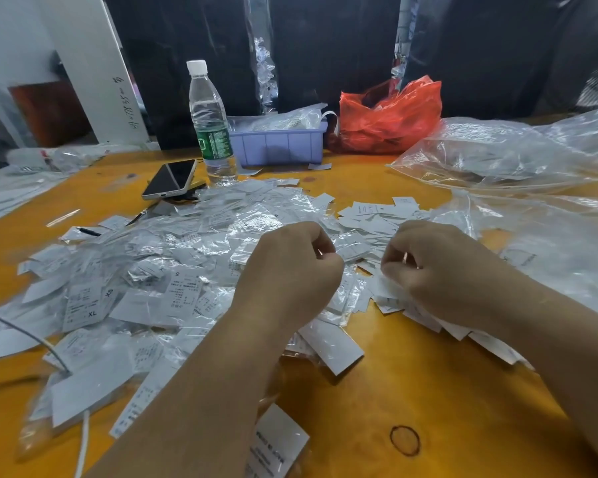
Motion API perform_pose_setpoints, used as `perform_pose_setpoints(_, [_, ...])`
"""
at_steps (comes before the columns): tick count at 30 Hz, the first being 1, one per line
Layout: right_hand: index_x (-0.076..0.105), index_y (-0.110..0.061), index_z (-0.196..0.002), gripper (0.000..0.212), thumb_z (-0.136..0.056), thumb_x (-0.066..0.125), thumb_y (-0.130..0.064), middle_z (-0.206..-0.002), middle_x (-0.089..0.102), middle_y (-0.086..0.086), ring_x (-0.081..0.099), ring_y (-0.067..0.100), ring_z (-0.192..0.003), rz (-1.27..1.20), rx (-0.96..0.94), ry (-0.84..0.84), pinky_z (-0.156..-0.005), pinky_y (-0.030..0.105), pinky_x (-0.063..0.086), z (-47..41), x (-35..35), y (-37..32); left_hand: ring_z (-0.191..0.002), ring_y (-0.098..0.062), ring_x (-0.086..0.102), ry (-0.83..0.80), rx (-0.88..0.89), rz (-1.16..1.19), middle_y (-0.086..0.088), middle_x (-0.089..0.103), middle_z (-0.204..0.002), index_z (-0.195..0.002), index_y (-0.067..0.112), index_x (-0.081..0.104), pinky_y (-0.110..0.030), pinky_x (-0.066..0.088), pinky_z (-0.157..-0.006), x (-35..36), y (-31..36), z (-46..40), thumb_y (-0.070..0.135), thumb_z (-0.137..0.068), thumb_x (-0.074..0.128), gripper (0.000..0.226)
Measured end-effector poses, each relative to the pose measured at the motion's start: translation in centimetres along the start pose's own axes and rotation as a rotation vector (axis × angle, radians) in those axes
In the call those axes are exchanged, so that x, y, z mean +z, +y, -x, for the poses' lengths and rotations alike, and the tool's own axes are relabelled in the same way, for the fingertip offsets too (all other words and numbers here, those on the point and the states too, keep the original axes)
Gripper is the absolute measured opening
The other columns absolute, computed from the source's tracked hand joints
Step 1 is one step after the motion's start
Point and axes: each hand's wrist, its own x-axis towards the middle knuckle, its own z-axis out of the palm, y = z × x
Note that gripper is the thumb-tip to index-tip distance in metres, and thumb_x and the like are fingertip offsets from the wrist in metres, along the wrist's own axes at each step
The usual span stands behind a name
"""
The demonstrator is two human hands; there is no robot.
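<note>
A: Well, what is being handled here?

B: Small white labels (183, 294) are seen, printed with fine black text and size letters such as S and XL. Many are sealed in clear, shiny sleeves; others lie bare.

A: Where are they found?

B: They are spread in a wide heap across the middle of the orange table (411, 391), reaching right under both hands. The bare ones are gathered at the right of the heap.

A: How are the hands held?

B: The left hand (287, 274) and the right hand (442, 270) are held near each other over the heap, each with fingers curled and the thumb laid against the forefinger. Whether a label is pinched in either cannot be told; the right hand is blurred.

A: Which containers are seen?

B: A purple tray (280, 146) is set at the back, filled with clear plastic packets. Just right of it a red bag (390, 115) is slumped; its contents cannot be made out. Large clear bags (497, 153) are crumpled at the far right, with white slips visible through the plastic. A capped bottle (209, 122) is stood left of the tray, with a phone (170, 179) laid just beside it.
</note>
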Motion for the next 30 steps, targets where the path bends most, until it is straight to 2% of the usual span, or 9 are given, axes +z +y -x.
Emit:
perform_pose_setpoints(3, [0.061,-0.023,-0.079,0.021,-0.097,0.053,-0.017,-0.073,0.060,-0.006,0.053,0.003,-0.055,-0.303,0.025,0.151,-0.045,0.012,0.040,-0.1,-0.3,-0.1,-0.068,-0.004,0.056,0.005,0.033,0.104,0.011,0.062,-0.075,-0.084,0.027,0.066,-0.019,0.042,-0.054,0.0,0.3,0.0,0.025,-0.086,0.057,0.010])
perform_pose_setpoints(6, [0.060,-0.019,-0.082,0.021,-0.100,0.050,-0.014,-0.074,0.064,0.003,0.058,0.013,-0.058,-0.525,0.044,0.217,-0.049,0.019,0.049,-0.2,-0.5,-0.2,-0.064,-0.006,0.054,-0.034,0.055,0.210,0.011,0.060,-0.072,-0.087,0.026,0.065,-0.012,0.037,-0.047,0.0,0.5,0.0,0.037,-0.095,0.053,0.018])
perform_pose_setpoints(12, [0.062,-0.012,-0.085,0.015,-0.098,0.054,-0.009,-0.054,0.061,-0.001,0.053,0.013,-0.043,-0.747,0.035,0.228,-0.042,0.023,0.044,-0.2,-0.5,-0.1,-0.082,-0.004,0.060,-0.153,-0.003,0.306,0.010,0.064,-0.094,-0.112,0.029,0.058,-0.020,0.046,-0.061,-0.1,0.6,-0.1,0.053,-0.093,0.051,0.031])
perform_pose_setpoints(16, [0.065,-0.014,-0.087,0.014,-0.094,0.059,-0.004,-0.055,0.063,-0.003,0.055,0.011,-0.042,-0.697,-0.008,0.247,-0.041,0.024,0.047,0.1,-0.5,-0.3,-0.080,-0.008,0.065,-0.178,0.073,0.385,0.005,0.070,-0.087,-0.090,0.025,0.067,-0.028,0.055,-0.069,-0.1,0.8,-0.1,0.028,-0.092,0.064,0.005])
perform_pose_setpoints(20, [0.066,-0.017,-0.090,0.018,-0.091,0.061,0.000,-0.065,0.067,0.002,0.062,0.017,-0.051,-0.583,-0.051,0.269,-0.048,0.031,0.054,0.5,-0.6,-0.7,-0.073,-0.007,0.062,-0.137,0.104,0.339,0.005,0.068,-0.081,-0.088,0.022,0.068,-0.018,0.051,-0.059,0.2,0.5,-0.3,0.025,-0.091,0.065,0.005])
perform_pose_setpoints(23, [0.064,-0.021,-0.100,0.020,-0.089,0.065,-0.003,-0.082,0.067,-0.004,0.066,0.012,-0.064,-0.528,-0.056,0.225,-0.058,0.032,0.058,1.1,-0.9,-1.2,-0.068,-0.005,0.061,-0.100,0.085,0.336,0.006,0.068,-0.078,-0.084,0.023,0.067,-0.021,0.051,-0.059,0.2,0.3,-0.4,0.024,-0.091,0.064,0.007])
perform_pose_setpoints(26, [0.063,-0.027,-0.107,0.027,-0.089,0.065,-0.007,-0.090,0.063,-0.013,0.063,0.004,-0.078,-0.273,-0.046,0.208,-0.068,0.022,0.055,1.8,-1.8,-0.6,-0.067,-0.007,0.060,-0.076,0.058,0.336,0.007,0.069,-0.080,-0.082,0.026,0.065,-0.024,0.049,-0.058,0.2,0.2,-0.4,0.024,-0.092,0.062,0.010])
perform_pose_setpoints(28, [0.069,-0.022,-0.106,0.025,-0.089,0.063,-0.004,-0.090,0.065,-0.012,0.062,0.005,-0.076,-0.112,-0.058,0.259,-0.064,0.018,0.053,2.7,-2.6,-0.3,-0.069,-0.008,0.060,-0.069,0.040,0.337,0.006,0.069,-0.083,-0.084,0.027,0.064,-0.023,0.045,-0.057,0.3,0.2,-0.3,0.024,-0.093,0.060,0.010])
perform_pose_setpoints(30, [0.073,-0.013,-0.101,0.023,-0.088,0.060,0.003,-0.088,0.069,-0.004,0.063,0.010,-0.078,0.027,-0.085,0.346,-0.069,0.025,0.054,3.9,-2.8,0.2,-0.071,-0.010,0.060,-0.073,0.023,0.356,0.005,0.068,-0.085,-0.085,0.026,0.063,-0.022,0.043,-0.056,0.4,0.3,-0.3,0.024,-0.093,0.059,0.009])
